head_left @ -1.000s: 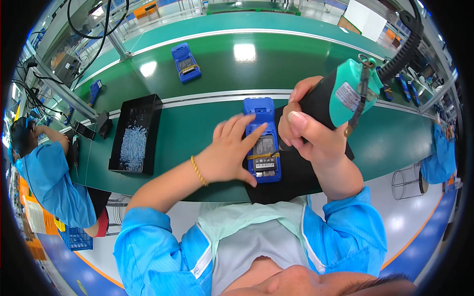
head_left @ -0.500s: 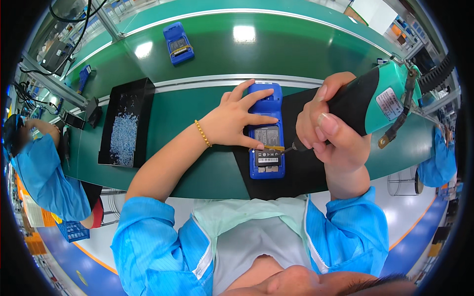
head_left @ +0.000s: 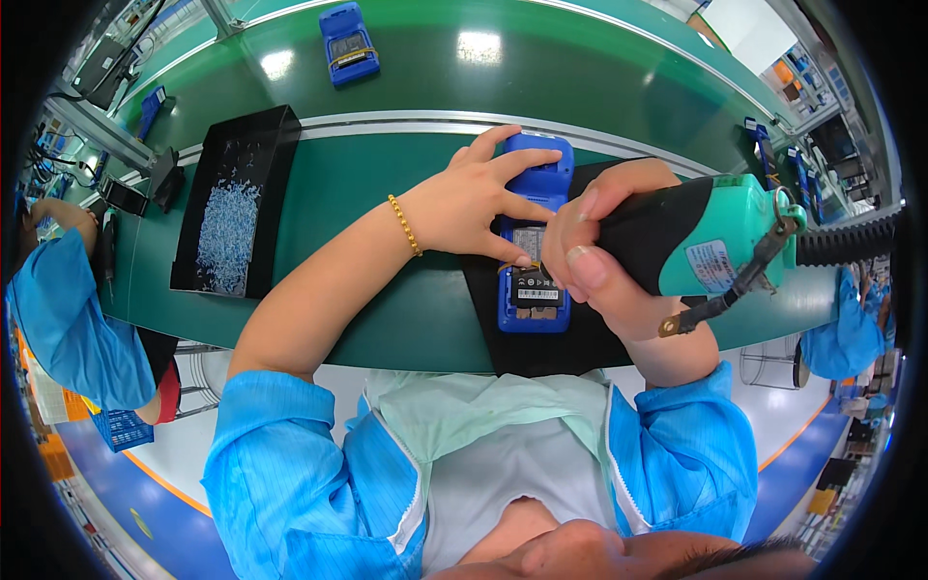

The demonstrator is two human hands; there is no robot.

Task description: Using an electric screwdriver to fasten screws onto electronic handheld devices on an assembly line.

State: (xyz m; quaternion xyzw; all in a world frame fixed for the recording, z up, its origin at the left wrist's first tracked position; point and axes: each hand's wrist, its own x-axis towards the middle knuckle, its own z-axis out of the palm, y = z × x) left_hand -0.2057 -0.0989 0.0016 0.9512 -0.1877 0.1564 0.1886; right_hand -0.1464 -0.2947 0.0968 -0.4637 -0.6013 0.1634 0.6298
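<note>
- While a green bench [head_left: 416, 319] spans the scene, a black mat [head_left: 553, 356] lies toward one o'clock.
- Teal driver [head_left: 696, 227]: wrapped in the grip of the right hand [head_left: 614, 290], tip hidden; best held square.
- Left hand [head_left: 464, 208]: splayed across the blue device [head_left: 541, 184] on the mat; firm bracing should prevent twisting.
- Yellow band [head_left: 507, 270]: across the device, best kept clear.

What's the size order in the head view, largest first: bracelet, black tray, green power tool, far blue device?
1. Black tray and green power tool: too alike to rank; the tool seems nearer the camera.
2. Far blue device
3. Bracelet
</note>
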